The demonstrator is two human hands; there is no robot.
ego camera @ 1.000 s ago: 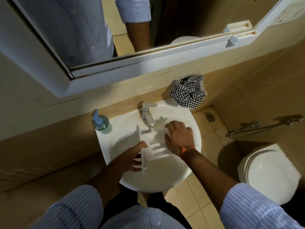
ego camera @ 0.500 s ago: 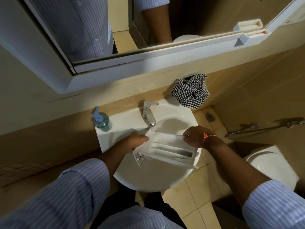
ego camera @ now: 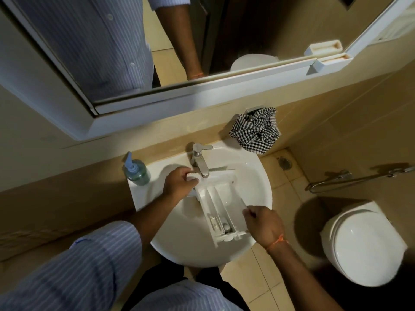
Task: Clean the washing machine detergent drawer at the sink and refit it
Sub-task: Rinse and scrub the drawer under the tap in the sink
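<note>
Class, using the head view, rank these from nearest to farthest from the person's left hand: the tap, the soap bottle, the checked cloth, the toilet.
From the left hand:
1. Tap, just beside it, at the basin's back.
2. Soap bottle, on the basin's left corner.
3. Checked cloth, on the wall, back right.
4. Toilet, far right, on the floor.

The detergent drawer (ego camera: 221, 205) is white, as is the sink (ego camera: 258, 176); the tap (ego camera: 198, 159) is silvery; the soap bottle (ego camera: 135, 170) is blue-green with a paler blue pump; the cloth (ego camera: 254, 131) is black-and-white checked; the shirt sleeve (ego camera: 89, 261) is pale blue with fine white stripes (the wrist band (ego camera: 277, 242) is orange); the wall tiles (ego camera: 336, 135) are beige; the toilet (ego camera: 368, 245) is white.
</note>
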